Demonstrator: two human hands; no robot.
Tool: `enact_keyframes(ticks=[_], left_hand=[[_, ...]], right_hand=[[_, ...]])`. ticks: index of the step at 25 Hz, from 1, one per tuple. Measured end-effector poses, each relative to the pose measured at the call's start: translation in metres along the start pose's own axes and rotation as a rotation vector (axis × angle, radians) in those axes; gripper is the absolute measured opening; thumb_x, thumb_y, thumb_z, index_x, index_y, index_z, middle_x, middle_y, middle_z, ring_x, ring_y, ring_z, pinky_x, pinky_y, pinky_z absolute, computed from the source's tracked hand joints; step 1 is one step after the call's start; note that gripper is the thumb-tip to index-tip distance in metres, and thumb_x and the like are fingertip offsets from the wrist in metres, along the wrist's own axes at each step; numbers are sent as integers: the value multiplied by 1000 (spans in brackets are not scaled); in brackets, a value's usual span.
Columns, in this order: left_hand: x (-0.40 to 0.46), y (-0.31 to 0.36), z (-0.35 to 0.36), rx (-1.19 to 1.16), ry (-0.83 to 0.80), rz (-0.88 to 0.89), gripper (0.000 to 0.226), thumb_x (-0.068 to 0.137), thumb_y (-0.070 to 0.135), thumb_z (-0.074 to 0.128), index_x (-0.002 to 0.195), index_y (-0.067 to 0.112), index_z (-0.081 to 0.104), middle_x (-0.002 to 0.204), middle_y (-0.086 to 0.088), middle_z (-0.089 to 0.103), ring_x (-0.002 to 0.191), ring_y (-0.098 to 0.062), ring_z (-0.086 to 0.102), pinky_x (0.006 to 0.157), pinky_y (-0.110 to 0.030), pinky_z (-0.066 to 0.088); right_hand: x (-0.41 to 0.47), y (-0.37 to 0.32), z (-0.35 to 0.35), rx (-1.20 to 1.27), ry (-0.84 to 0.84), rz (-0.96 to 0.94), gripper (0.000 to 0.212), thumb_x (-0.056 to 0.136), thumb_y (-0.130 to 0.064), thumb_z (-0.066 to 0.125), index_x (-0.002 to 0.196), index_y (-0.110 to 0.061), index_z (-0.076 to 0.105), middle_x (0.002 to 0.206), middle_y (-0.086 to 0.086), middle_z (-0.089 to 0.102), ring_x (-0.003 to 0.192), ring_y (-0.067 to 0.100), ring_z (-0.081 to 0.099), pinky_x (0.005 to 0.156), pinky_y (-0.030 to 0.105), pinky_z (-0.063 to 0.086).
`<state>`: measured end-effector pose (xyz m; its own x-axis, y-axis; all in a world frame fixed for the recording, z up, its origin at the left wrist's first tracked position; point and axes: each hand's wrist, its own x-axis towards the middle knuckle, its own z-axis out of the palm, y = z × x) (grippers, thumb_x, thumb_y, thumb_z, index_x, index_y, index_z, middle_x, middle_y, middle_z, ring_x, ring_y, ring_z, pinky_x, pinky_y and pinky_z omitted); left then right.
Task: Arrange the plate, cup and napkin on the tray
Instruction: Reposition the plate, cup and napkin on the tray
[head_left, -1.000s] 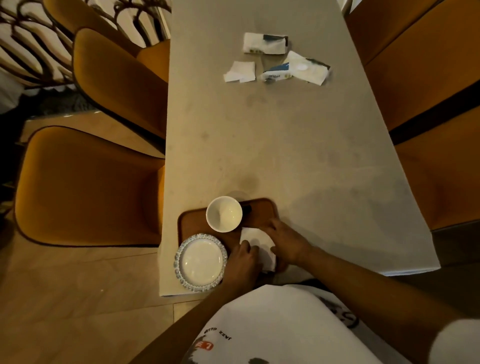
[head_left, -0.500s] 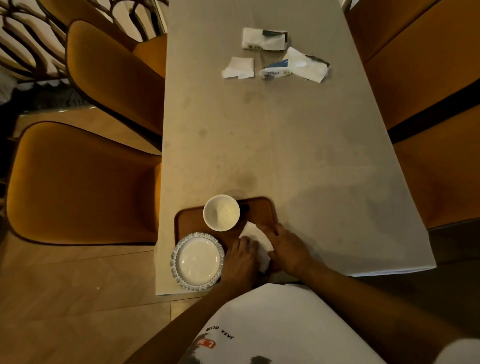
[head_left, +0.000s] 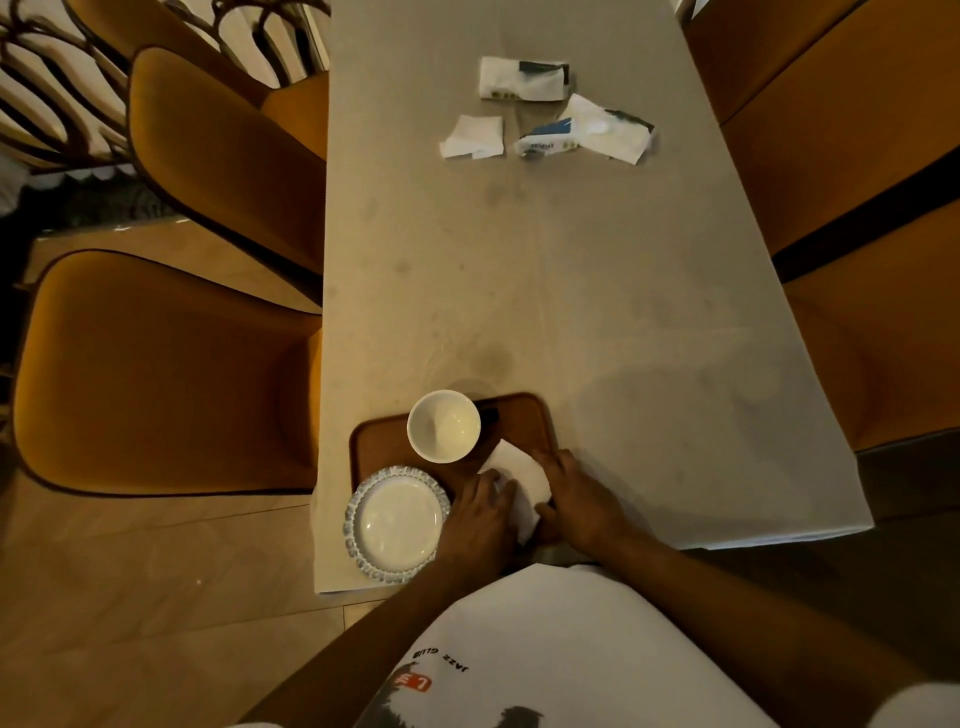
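Observation:
A brown tray lies at the table's near left corner. A white cup stands on its far half. A white plate with a blue patterned rim rests on the tray's near left part, jutting past the table edge. A white napkin lies tilted on the tray's right side. My left hand presses its left edge and my right hand holds its right edge, with the napkin's near part hidden between them.
Several crumpled white wrappers and tissue packs lie at the table's far end. Orange chairs stand along the left, and an orange bench runs along the right. The wooden floor shows below left.
The napkin has turned from roughly square to a tilted, diamond-like lie on the tray, and both hands have shifted with it. Cup and plate have stayed put.

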<state>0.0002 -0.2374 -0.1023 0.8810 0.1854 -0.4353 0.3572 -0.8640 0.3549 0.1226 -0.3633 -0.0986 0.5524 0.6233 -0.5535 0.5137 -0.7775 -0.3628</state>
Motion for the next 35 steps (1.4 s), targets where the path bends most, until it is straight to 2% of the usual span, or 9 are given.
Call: enact_keyframes(ticks=[5, 9, 23, 27, 29, 32, 35], left_hand=[[-1, -2, 2, 3, 26, 2, 72, 88, 45, 59, 148, 14, 35, 153, -15, 35, 138, -35, 35, 112, -43, 35], [-1, -2, 3, -5, 22, -9, 70, 89, 42, 58, 148, 15, 33, 155, -13, 33, 140, -33, 33, 113, -41, 34], [0, 0, 2, -16, 18, -46, 66, 89, 40, 58, 146, 16, 36, 155, -11, 33, 140, -31, 32, 115, -41, 35], [-17, 3, -1, -59, 50, -65, 62, 94, 37, 53, 149, 14, 35, 157, -12, 32, 144, -31, 30, 119, -41, 28], [-32, 3, 0, -84, 150, -133, 60, 96, 34, 52, 149, 14, 35, 155, -13, 37, 142, -30, 35, 118, -41, 29], [-56, -8, -3, -140, 257, -324, 59, 96, 38, 50, 148, 17, 33, 153, -12, 39, 139, -30, 36, 117, -43, 30], [-71, -32, -5, -91, 142, -470, 67, 98, 52, 37, 154, 21, 16, 163, -13, 18, 150, -33, 14, 121, -52, 9]], right_hand=[[-7, 4, 7, 8, 61, 4, 51, 94, -32, 60, 141, -21, 42, 144, 5, 39, 112, 25, 59, 88, 33, 51], [-7, 4, 13, 20, 37, 35, 50, 97, -35, 54, 143, -21, 43, 150, 6, 36, 116, 25, 58, 92, 33, 50], [-4, -1, 8, 50, -3, 41, 56, 93, -35, 58, 143, -20, 38, 148, 7, 31, 110, 27, 58, 88, 35, 53], [-10, -8, 4, 41, 90, 2, 45, 95, -35, 56, 136, -21, 44, 143, 7, 38, 105, 22, 58, 85, 30, 53], [-12, -10, 5, -13, 177, -86, 43, 94, -35, 57, 133, -21, 48, 140, 8, 43, 111, 22, 54, 90, 31, 50], [-13, -16, 12, -157, 200, -199, 54, 91, -43, 54, 138, -19, 46, 147, 12, 42, 130, 30, 43, 105, 42, 40], [-12, -27, 19, -269, 146, -215, 68, 92, -53, 45, 149, -17, 35, 158, 14, 30, 146, 36, 25, 119, 53, 19]])
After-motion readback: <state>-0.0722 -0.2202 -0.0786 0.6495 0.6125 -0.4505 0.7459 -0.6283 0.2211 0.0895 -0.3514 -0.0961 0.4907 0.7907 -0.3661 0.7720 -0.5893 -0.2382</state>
